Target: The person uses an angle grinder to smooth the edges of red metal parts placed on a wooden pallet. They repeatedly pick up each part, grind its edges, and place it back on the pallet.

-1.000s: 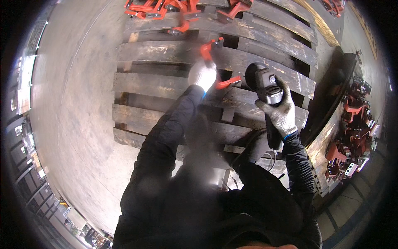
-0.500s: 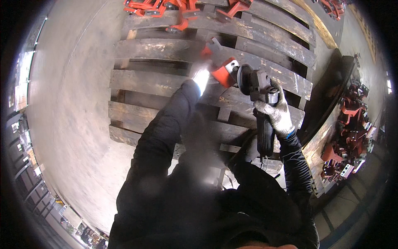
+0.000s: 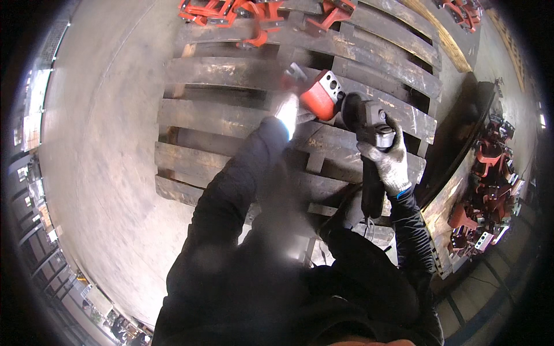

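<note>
My left hand (image 3: 288, 108) is washed out by glare, but its fingers are closed on a red metal bracket (image 3: 318, 100). The bracket has a bare silver face with several dark holes, turned up and to the right. My gloved right hand (image 3: 393, 165) grips a black angle grinder (image 3: 370, 118) around its body, just behind the head. The grinder's disc (image 3: 350, 111) stands right beside the bracket's silver end; whether they touch I cannot tell. Both pieces are held over a wooden pallet (image 3: 208, 118).
Several red brackets (image 3: 254, 23) lie on the pallet's far end. To the right, past a dark curved panel (image 3: 461, 138), a pile of red and silver brackets (image 3: 487, 190) rests on a wooden surface. Concrete floor (image 3: 109, 155) stretches along the left.
The bracket in my left hand has turned, so more of its silver, holed face shows. Bracket and grinder both sit slightly farther right in view, as the whole view has shifted a little.
</note>
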A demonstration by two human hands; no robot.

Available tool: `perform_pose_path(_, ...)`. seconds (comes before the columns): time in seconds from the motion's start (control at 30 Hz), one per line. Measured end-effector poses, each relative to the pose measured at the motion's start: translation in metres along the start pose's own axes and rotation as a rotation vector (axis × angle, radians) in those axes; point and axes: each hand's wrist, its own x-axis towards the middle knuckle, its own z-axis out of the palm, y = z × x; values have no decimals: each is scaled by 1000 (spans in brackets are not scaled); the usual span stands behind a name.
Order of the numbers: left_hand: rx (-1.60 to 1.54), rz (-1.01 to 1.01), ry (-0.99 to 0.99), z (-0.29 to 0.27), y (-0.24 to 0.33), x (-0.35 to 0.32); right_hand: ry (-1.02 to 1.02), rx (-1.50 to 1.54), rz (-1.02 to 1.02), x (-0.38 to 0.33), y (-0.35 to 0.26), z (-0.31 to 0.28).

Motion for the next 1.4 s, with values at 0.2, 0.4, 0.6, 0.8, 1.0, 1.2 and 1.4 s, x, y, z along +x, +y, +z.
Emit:
perform_pose_path(0.2,-45,137,-69,5,-33,20,99,-313,-385,19,-15,24)
perform_pose_path(0.4,-66,202,-116,4,-48,28,64,-395,-402,26,-38,37)
perform_pose_path(0.6,-103,230,-120,-3,-52,37,12,-339,-323,23,-37,36)
perform_pose_path(0.8,-142,153,-74,-5,-41,28,7,-309,-192,16,-27,29)
perform_pose_path(1.0,-144,-93,8,-4,-12,6,49,-380,-153,13,-8,17)
perform_pose_path(1.2,-187,-29,-105,-21,-5,18,75,-361,-188,12,11,3)
perform_pose_path(1.4,-210,-71,-272,-33,-11,46,7,-215,-212,6,7,1)
